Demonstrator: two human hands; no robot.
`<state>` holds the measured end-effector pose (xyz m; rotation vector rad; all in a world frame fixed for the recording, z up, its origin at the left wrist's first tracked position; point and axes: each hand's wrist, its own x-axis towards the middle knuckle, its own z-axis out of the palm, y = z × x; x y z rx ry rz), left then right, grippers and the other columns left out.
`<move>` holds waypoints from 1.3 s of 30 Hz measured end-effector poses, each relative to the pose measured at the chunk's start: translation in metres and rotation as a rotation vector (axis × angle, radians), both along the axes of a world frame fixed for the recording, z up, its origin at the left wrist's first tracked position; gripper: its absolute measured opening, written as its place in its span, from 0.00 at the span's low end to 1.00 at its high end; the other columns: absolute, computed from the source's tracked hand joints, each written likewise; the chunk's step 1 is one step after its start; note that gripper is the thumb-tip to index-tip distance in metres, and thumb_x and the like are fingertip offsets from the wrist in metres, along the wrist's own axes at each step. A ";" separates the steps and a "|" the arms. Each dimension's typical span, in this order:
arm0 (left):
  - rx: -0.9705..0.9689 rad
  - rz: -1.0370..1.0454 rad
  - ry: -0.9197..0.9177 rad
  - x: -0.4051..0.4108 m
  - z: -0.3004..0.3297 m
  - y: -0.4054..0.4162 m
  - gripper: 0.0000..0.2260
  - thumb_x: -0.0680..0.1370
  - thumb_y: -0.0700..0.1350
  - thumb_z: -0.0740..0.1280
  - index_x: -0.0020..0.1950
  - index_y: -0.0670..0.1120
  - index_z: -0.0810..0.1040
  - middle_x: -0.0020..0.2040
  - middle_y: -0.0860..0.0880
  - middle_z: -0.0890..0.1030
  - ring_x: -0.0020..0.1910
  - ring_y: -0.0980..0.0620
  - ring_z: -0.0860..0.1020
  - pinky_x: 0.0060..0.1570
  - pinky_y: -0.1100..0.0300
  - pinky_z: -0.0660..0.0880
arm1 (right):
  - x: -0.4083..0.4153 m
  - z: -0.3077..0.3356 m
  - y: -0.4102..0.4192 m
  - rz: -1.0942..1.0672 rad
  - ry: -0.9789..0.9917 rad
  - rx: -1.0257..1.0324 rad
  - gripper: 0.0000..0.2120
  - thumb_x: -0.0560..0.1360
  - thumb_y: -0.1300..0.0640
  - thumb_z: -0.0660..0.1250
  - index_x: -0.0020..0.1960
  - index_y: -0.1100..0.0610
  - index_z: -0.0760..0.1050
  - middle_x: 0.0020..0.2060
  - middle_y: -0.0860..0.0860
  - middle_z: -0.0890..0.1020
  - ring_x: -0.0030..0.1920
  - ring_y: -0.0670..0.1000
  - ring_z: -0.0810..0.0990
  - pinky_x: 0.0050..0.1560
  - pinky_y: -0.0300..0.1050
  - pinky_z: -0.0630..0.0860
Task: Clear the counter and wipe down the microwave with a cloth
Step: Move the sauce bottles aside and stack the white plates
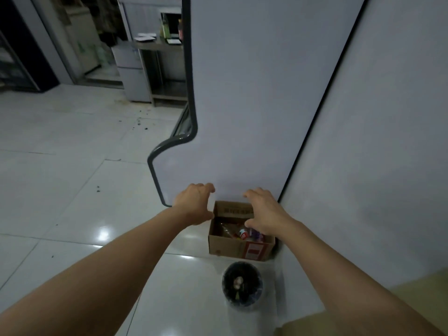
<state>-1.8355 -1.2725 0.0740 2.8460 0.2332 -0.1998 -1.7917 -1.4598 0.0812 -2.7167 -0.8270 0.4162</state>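
**Both hands held out above an open cardboard box**

Here, both arms are stretched forward over the tiled floor [72,146]; the left hand [196,202] is seen with its fingers curled around a small pale object [211,202], which is pinched between thumb and fingers and is too blurred to be named; the right hand [263,210] is spread loosely, fingers slightly bent and thumb apart, and nothing is held in it; whether it touches anything cannot be told.

Below and between the hands an open cardboard box [240,247] is set on the floor, close against the pale wall panel [254,93]; bottles and packets [242,232] are seen lying inside it, among them a brownish bottle and something red and white; a red label is printed on its front face. Just in front of the box, a round dark bin [242,284] is placed, with a few scraps inside.

Far back at the upper left, a metal counter [157,46] is visible; bottles [166,29] and flat white items are standing on it; a boxy appliance behind them is too dim to be identified; a small white fridge [131,69] is set beside the counter.
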 end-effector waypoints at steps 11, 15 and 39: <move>0.040 0.139 -0.088 -0.036 0.053 0.029 0.30 0.70 0.51 0.74 0.68 0.50 0.67 0.65 0.48 0.74 0.62 0.48 0.73 0.58 0.52 0.74 | -0.014 0.050 0.031 0.138 -0.085 -0.013 0.35 0.72 0.56 0.70 0.74 0.56 0.57 0.71 0.53 0.62 0.70 0.54 0.59 0.69 0.48 0.63; 0.059 0.184 -0.093 -0.051 0.068 0.055 0.30 0.70 0.51 0.74 0.68 0.50 0.66 0.64 0.48 0.74 0.60 0.47 0.74 0.57 0.52 0.75 | -0.018 0.065 0.060 0.188 -0.106 -0.020 0.36 0.72 0.57 0.70 0.74 0.56 0.56 0.72 0.54 0.61 0.71 0.54 0.59 0.70 0.48 0.63; 0.113 0.287 -0.164 -0.108 0.131 0.396 0.29 0.71 0.50 0.72 0.69 0.50 0.65 0.64 0.51 0.73 0.62 0.49 0.72 0.55 0.55 0.73 | -0.047 0.122 0.406 0.266 -0.194 0.032 0.38 0.71 0.53 0.71 0.75 0.54 0.56 0.71 0.51 0.62 0.72 0.53 0.58 0.68 0.52 0.65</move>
